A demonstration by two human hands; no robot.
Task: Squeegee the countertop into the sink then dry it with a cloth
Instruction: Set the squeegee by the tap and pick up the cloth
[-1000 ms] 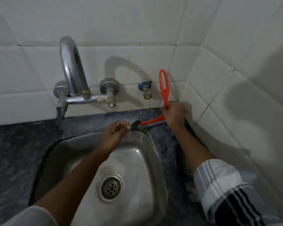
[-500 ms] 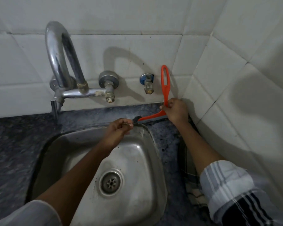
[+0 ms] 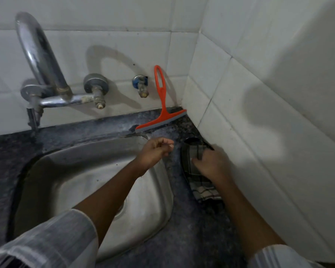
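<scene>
We have let go of the orange squeegee (image 3: 161, 115), which now leans against the far tiled wall, blade on the dark countertop (image 3: 184, 225) by the corner. Our right hand (image 3: 211, 163) has dropped to the checked cloth (image 3: 199, 182) right of the sink (image 3: 97, 171), fingers grasping a fold, so drying likely begins. Our left hand (image 3: 155, 151) hovers loosely curled, empty. Motion blur hides the exact grip.

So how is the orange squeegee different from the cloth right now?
The squeegee is bright orange and stiff; the cloth is a dull checked pattern, soft and bunched. The squeegee stands against the wall tiles with nobody touching it; the cloth lies flat on the countertop with the right hand closed on it. Both sit on the dark countertop right of the sink.
</scene>
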